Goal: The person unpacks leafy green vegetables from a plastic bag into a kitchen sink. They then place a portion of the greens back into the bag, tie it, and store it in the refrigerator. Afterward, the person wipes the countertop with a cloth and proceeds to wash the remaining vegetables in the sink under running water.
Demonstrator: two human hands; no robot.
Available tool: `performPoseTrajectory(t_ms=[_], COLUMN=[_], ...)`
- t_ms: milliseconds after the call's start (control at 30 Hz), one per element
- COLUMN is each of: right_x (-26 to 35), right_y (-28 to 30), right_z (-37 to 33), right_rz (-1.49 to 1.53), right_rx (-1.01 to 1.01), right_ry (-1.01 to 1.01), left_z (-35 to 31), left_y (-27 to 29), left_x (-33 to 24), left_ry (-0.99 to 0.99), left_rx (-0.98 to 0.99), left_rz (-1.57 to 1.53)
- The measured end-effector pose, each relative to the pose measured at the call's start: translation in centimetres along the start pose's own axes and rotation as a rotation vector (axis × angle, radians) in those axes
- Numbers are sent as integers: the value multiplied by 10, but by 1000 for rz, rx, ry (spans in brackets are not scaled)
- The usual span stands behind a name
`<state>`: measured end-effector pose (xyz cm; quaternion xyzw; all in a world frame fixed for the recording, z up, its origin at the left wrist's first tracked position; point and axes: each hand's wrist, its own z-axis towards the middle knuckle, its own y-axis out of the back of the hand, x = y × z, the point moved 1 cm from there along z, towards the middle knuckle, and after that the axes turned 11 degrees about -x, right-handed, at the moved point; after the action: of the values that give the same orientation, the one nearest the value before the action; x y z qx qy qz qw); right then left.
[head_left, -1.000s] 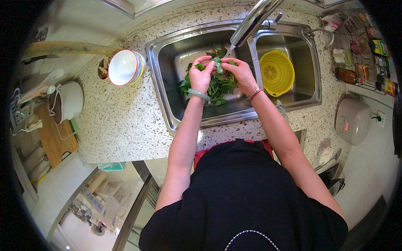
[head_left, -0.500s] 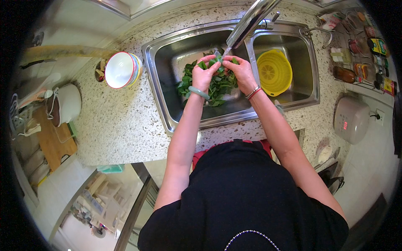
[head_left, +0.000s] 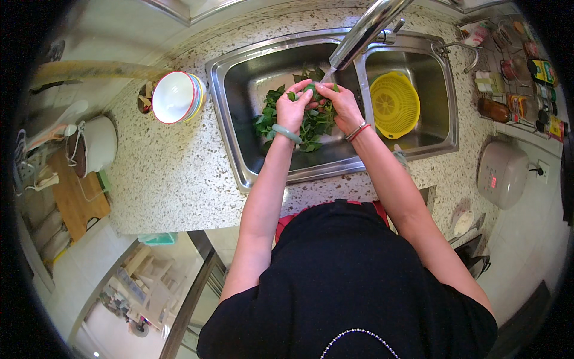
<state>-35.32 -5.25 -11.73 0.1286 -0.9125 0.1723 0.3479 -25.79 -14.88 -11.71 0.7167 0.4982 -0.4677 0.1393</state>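
A heap of dark green leafy vegetables [head_left: 311, 128] lies in the large left basin of the steel sink [head_left: 239, 170]. Above the heap, my left hand [head_left: 291, 109] and my right hand [head_left: 344, 103] meet just below the chrome faucet [head_left: 353, 45]. Green leaves [head_left: 311, 91] are pinched between the fingers of both hands. Water runs from the spout beside my fingertips. A pale green bangle circles my left wrist; a red band and a silver one circle the right.
A yellow strainer basket [head_left: 394, 107] sits in the smaller right basin. Stacked bowls [head_left: 173, 97] stand on the speckled counter [head_left: 161, 173] to the left. A wire rack of jars [head_left: 520, 78] is at the far right, and a wooden board [head_left: 78, 194] at the far left.
Both hands stay over the heap, their fingers shifting on the leaves. The fingertips are slightly closer together and the leaves between them are less spread. The whole view has shifted slightly.
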Motion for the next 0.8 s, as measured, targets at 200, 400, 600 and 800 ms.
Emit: performPoseTrajectory(t_ms=[200, 400, 600, 800], right_x=[2, -5, -11, -28], right_y=[0, -15, -18, -17], right_z=[-8, -15, -4, 23], right_rz=[88, -90, -414, 116], right_rx=[-7, 83, -61, -142], right_ry=[-34, 152, 341, 144], left_z=[2, 8, 9, 12], left_y=[9, -9, -20, -34], left_x=[5, 8, 12, 41], left_ry=[143, 274, 263, -281], left_rx=[-41, 56, -7, -87], left_rz=[-138, -205, -285, 29])
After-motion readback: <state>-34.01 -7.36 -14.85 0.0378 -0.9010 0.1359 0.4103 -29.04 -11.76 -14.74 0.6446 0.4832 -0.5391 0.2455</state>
